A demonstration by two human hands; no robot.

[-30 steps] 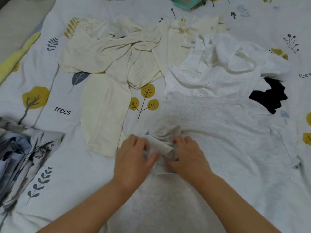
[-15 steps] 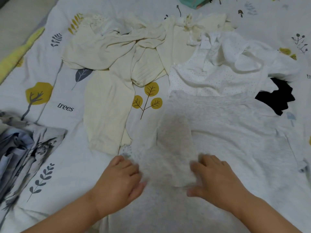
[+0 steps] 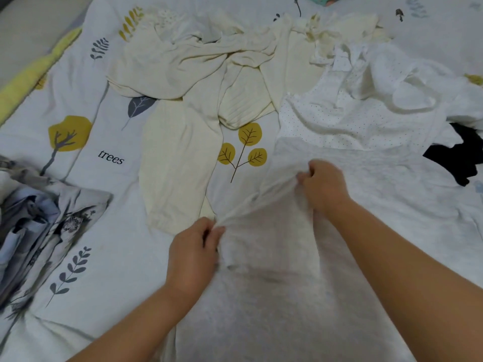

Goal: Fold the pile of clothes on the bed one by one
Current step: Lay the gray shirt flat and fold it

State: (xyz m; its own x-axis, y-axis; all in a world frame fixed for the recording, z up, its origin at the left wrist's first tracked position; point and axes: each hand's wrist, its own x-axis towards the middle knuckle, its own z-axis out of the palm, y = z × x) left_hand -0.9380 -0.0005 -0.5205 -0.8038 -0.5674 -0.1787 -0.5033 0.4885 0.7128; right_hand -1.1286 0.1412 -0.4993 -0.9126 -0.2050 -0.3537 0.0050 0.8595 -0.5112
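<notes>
Both hands moved apart: left hand (image 3: 192,253) and right hand (image 3: 322,182) fingers are now pinching the pale grey knit top's (image 3: 274,296) sleeve edge; uneven tugging's probably bunching it.

We see two bare forearms, left hand (image 3: 192,253) and right hand (image 3: 324,186). We find no sleeves in view; wrists and fingers carry nothing.

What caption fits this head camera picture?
Both hands, left hand and right hand, pinch the grey top's edge on the bed.
</notes>
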